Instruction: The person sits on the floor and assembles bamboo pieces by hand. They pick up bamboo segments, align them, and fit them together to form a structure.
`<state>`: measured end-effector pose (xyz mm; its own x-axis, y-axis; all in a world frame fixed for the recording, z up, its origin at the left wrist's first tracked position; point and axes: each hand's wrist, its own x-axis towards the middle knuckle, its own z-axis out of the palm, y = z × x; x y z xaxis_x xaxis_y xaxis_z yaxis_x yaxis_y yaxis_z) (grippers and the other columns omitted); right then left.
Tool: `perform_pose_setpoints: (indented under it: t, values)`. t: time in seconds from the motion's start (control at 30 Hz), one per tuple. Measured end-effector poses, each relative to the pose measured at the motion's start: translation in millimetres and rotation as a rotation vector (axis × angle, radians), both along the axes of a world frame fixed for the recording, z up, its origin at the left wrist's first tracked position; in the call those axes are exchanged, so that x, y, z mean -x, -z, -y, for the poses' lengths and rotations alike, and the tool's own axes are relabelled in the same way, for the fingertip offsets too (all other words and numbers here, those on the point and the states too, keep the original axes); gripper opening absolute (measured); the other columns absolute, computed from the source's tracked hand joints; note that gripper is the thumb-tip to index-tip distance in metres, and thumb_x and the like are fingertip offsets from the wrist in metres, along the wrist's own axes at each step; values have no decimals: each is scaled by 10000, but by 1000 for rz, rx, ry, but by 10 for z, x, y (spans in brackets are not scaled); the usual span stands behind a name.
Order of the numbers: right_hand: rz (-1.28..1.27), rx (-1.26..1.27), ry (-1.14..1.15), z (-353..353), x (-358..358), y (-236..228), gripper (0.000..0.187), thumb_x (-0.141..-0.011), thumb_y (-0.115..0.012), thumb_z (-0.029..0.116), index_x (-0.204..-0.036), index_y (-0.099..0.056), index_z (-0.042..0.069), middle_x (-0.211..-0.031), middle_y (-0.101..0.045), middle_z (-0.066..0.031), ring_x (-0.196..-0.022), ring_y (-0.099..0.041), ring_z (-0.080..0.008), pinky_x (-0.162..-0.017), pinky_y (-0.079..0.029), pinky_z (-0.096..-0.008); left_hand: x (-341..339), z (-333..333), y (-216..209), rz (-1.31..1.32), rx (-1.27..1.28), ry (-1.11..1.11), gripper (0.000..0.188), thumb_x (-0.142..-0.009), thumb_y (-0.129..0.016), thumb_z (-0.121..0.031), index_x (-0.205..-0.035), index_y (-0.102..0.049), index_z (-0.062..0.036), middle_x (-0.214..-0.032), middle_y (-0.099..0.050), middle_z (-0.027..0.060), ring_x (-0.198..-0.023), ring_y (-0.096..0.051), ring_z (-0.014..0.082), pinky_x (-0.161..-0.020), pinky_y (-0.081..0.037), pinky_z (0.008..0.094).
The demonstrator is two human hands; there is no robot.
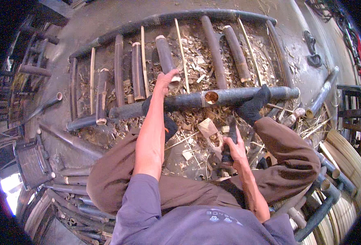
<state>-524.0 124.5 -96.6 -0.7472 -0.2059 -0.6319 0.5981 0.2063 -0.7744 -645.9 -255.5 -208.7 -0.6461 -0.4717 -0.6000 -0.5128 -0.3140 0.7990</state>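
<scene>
My left hand (pixel 167 81) reaches over the near bamboo pole (pixel 229 96) and closes around the lower end of a short dark bamboo piece (pixel 165 53). That piece has a pale cut top and lies within a frame of bamboo. Lower right, my right hand (pixel 235 149) is wrapped round a dark, long tool (pixel 231 127); its kind is hard to make out. A pale wooden block (pixel 207 128) lies just left of it. The near pole has a round cut hole in its upper side, and my dark-covered feet (pixel 257 102) rest against it.
A far bamboo pole (pixel 164 18) runs across the top, joined by dark crosspieces and thin pale sticks. Wood chips (pixel 196 65) cover the floor. Sandals (pixel 312 49) lie upper right. Bamboo lengths (pixel 72 141) are at left, a chair (pixel 353 108) at right.
</scene>
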Motion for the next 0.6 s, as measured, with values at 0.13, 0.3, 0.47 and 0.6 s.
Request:
perform_pose_setpoints:
  t: [0.13, 0.3, 0.47, 0.6]
  values:
    - [123, -60, 109, -101, -79, -89, 803, -798, -677, 243, -1497, -307, 103, -1230, -585, -107, -1087, -548, -206, -949, -436, -323, -24, -674, -914, -252, -91, -19, 412, -830, -724, -356, -1084, -626, -46, -979, -664, 45, -884, -633, 164, -729, -524, 332]
    - [-84, -41, 60, -35, -173, 119, 810, -810, -660, 212, -1511, -271, 97, -1172, -601, -100, -1000, -552, -185, -915, -443, -302, 186, -585, -1241, -676, -126, -87, 696, -786, -785, -345, -1288, -441, -7, -1112, -593, 84, -952, -591, 154, -906, -458, 335]
    - [-139, -93, 6, -36, -181, 203, 809, -801, -670, 246, -1503, -290, 114, -1317, -541, -213, -1093, -570, -236, -945, -454, -346, 259, -699, -1562, -656, 22, 64, 467, -741, -834, -288, -1059, -622, -21, -976, -644, 47, -901, -601, 139, -856, -467, 306]
    - [-173, -48, 27, -48, -174, 293, 817, -792, -665, 250, -1501, -288, 99, -1361, -513, -213, -1233, -499, -256, -1037, -388, -347, 4, -1237, -1545, -668, 167, 41, 441, -693, -872, -190, -1024, -629, -31, -953, -655, 38, -858, -609, 138, -797, -492, 299]
